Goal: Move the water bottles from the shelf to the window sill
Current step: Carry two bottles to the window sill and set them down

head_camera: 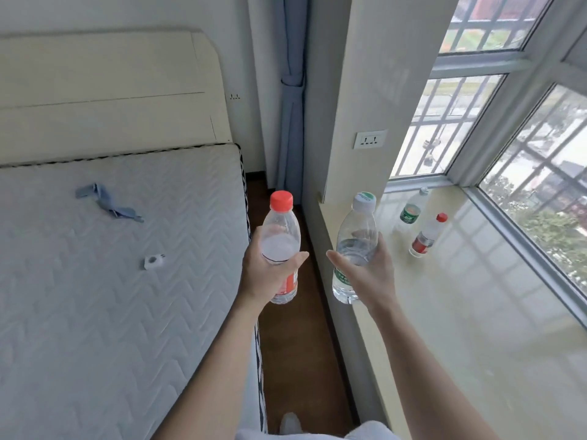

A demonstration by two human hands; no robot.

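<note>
My left hand (265, 274) grips a clear water bottle with a red cap and red label (281, 230), held upright over the floor gap beside the bed. My right hand (370, 274) grips a clear bottle with a white-green cap and green label (357, 233), upright at the near edge of the window sill (470, 312). Two more bottles stand on the sill near the window: a green-label bottle (413, 206) and a red-cap bottle (428, 235). No shelf is in view.
A bare mattress (111, 296) with a blue cloth strip (108, 201) and a small white object (154, 261) fills the left. A narrow brown floor strip (295, 360) runs between bed and sill. A wall socket (370, 139), a tied curtain (290, 90) and barred window panes (540, 192) lie ahead.
</note>
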